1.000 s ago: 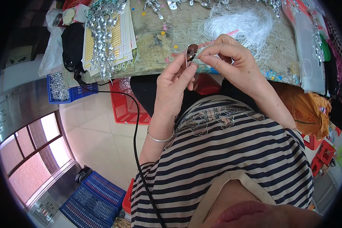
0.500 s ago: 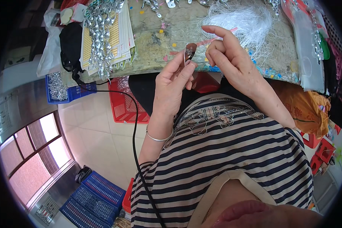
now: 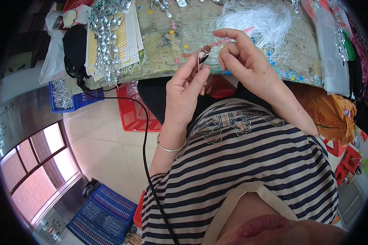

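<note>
Cluttered bench (image 3: 163, 49) across the top of the view, worn greenish surface speckled with small coloured bits; pale tiled floor below and to the left.

Held just above the near edge of that bench: a small teardrop-shaped metal pendant (image 3: 203, 57), silvery rim with a darker face, long axis roughly upright, tip pointing away from the body. Pinched at its lower end between thumb and forefinger of the left hand (image 3: 186, 92), fingers closed on it, palm turned toward the face, a thin silver bangle (image 3: 169, 148) on the wrist. Just to the right of the pendant, close beside but seemingly not touching: the right hand (image 3: 249, 67), forefinger curled over, thumb and finger pressed together as if on something very fine; whether a strand is actually gripped cannot be told. Pendant thus lying to the left of the right fingertips, level with them, the left hand the one in contact.

Behind the right hand: a loose heap of white thread (image 3: 257, 18) on the bench, a pink strip (image 3: 233, 36) running out from under the forefinger. Farther left on the bench: a stack of yellow-lined cards (image 3: 129, 34) draped with strings of shiny pendants (image 3: 106, 41). Under the bench: a red plastic basket (image 3: 133, 108), a blue tray of small metal parts (image 3: 63, 94), a black cable (image 3: 145, 155) trailing down past the striped shirt.
</note>
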### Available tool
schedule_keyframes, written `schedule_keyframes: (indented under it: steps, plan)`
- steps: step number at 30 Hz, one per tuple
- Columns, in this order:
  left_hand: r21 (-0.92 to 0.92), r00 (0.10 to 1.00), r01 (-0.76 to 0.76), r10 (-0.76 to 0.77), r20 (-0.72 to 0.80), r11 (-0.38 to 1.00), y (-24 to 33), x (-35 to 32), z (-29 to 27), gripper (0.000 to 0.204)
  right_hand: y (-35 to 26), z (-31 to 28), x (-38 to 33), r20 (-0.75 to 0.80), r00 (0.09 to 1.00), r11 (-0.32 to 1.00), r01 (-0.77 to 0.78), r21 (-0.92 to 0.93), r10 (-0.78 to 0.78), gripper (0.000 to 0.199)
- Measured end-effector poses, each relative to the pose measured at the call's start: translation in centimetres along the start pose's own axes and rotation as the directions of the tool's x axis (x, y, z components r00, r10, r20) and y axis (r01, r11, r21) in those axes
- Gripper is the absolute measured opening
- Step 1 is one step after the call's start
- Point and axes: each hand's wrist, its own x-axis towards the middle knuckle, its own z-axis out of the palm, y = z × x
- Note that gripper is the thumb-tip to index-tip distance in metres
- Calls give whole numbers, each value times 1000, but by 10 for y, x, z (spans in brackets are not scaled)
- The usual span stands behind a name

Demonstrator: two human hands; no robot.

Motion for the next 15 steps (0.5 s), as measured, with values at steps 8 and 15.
schedule_keyframes:
  steps: [8, 15]
  plan:
    - [84, 1000, -28, 28, -6, 996, -3, -1, -2, 43, 1, 0, 0, -6, 1000, 1000, -9, -14, 9, 35]
    - [145, 1000, -26, 28, -14, 989, -3, -2, -3, 42, 5, -1, 1, -4, 1000, 1000, -1, -24, 1, 35]
